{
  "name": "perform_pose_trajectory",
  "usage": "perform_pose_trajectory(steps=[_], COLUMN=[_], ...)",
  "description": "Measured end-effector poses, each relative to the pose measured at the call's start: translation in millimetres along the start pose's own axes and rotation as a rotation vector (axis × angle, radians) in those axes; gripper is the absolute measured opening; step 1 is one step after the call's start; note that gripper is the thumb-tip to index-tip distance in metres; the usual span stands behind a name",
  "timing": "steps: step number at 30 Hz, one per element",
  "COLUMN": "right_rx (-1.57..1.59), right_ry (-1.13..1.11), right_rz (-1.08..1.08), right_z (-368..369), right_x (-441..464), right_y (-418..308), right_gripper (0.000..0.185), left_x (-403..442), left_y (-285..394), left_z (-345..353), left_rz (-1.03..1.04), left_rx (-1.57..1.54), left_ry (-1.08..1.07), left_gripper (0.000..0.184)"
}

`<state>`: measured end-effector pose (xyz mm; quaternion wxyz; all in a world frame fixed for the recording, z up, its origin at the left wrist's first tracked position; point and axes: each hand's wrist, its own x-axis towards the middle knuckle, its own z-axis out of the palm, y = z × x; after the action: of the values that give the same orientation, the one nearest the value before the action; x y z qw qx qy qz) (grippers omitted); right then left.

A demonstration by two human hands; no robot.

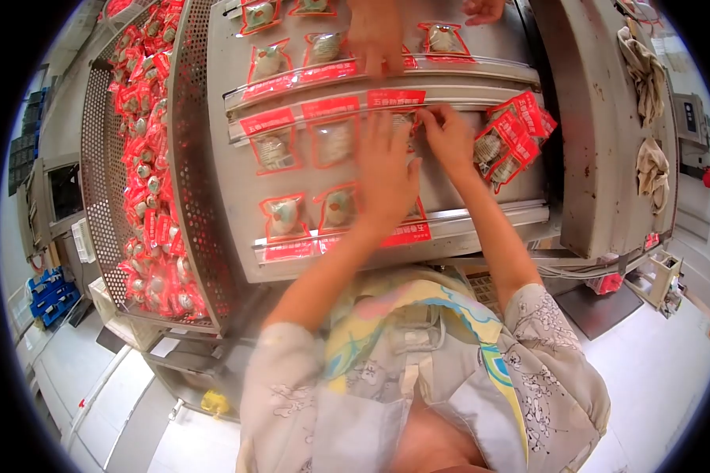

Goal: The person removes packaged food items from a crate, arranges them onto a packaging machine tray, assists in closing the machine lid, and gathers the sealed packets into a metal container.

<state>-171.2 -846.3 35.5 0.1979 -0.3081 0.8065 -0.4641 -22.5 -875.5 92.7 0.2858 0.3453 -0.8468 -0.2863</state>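
My left hand [386, 169] lies flat, fingers stretched out, over a red-edged clear packet in the row along the middle metal bar. Close to its right, my right hand [447, 138] has thumb and fingers pressed together at that packet's right edge. Two more packets, one [274, 150] at the far left and one [333, 142] beside my left hand, lie in the same row. Nearer my body, packets [285, 217] rest along the lower metal bar [489, 218]. Right of my right hand is a pile of red packets [513, 138].
At the left stands a perforated metal bin [99, 158] full of red packets [146, 173]. Across the table, a co-worker's hands [376, 39] are over the upper row of packets [268, 61]. Cloths [652, 169] hang on the metal housing at right.
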Motion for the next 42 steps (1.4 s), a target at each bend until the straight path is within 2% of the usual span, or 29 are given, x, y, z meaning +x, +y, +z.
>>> perform_pose_trajectory(steps=[2, 5, 8, 11, 13, 16, 19, 21, 25, 28, 29, 31, 34, 35, 36, 39, 42], right_rx=[-0.371, -0.466, -0.468, -0.295, -0.305, -0.256, -0.286, -0.366, -0.363, 0.307, 0.263, 0.327, 0.366, 0.404, 0.441, 0.168, 0.044], right_ry=[0.245, 0.106, 0.031, 0.117, 0.157, 0.172, 0.285, 0.389, 0.580, 0.437, 0.385, 0.308, 0.167, 0.131, 0.093, -0.039, -0.156], right_rz=[-0.297, -0.289, -0.279, -0.251, -0.293, -0.272, -0.325, -0.373, -0.175, 0.181, 0.166, 0.112, 0.044, 0.015, -0.013, -0.239, -0.477], right_z=[-6.3, -1.1, 2.1, -3.1, -20.1, -56.1, -92.2, -115.1, -133.4, -127.3, -128.2, -133.2, -143.2, -144.5, -146.9, -160.5, -167.5], right_x=[5.5, 21.2, 28.4, 20.8, 9.4, -24.3, -59.9, -77.7, -81.8, -67.7, -65.9, -71.0, -89.5, -95.6, -100.9, -109.0, -110.4], right_y=[-33.6, -44.7, -46.7, -49.0, -51.7, -47.4, -30.6, -12.6, 11.2, 37.7, 45.9, 35.9, 30.1, 33.5, 36.4, 34.9, 31.4], right_gripper=[0.022, 0.026, 0.026, 0.024, 0.022, 0.019, 0.018, 0.023, 0.032, 0.024, 0.017, 0.012, 0.003, 0.002, 0.003, 0.010, 0.015], left_x=[8.1, 16.4, 18.6, 29.4, 48.4, 69.3, 81.7, 82.2, 73.9, 43.9, 33.7, 15.7, 15.0, 14.4, 13.8, 6.8, -2.2], left_y=[-5.6, -22.3, -21.8, -34.2, -55.9, -75.9, -104.7, -100.2, -36.4, -0.5, 11.1, 29.6, 41.1, 45.5, 49.0, 53.8, 47.7], left_z=[3.0, 4.7, 0.1, -12.2, -27.5, -41.3, -35.7, -36.4, -35.2, 2.9, 15.9, 41.1, 49.0, 46.9, 45.5, 44.6, 43.6], left_rz=[0.106, 0.125, 0.141, 0.168, 0.238, 0.148, 0.242, 0.241, 0.254, 0.263, 0.253, -0.086, -0.663, -0.760, -0.848, -1.063, -1.092], left_rx=[0.113, 0.130, 0.088, 0.157, 0.309, 0.387, 0.337, 0.334, 0.182, -0.129, -0.191, -0.456, -0.791, -0.781, -0.761, -0.686, -0.613], left_ry=[-0.056, -0.151, -0.095, 0.114, 0.203, 0.053, -0.045, 0.014, 0.182, -0.026, -0.098, -0.234, -0.507, -0.591, -0.675, -0.880, -0.892], left_gripper=[0.049, 0.044, 0.041, 0.041, 0.041, 0.038, 0.033, 0.029, 0.026, 0.024, 0.024, 0.018, 0.025, 0.042, 0.046, 0.064, 0.065])
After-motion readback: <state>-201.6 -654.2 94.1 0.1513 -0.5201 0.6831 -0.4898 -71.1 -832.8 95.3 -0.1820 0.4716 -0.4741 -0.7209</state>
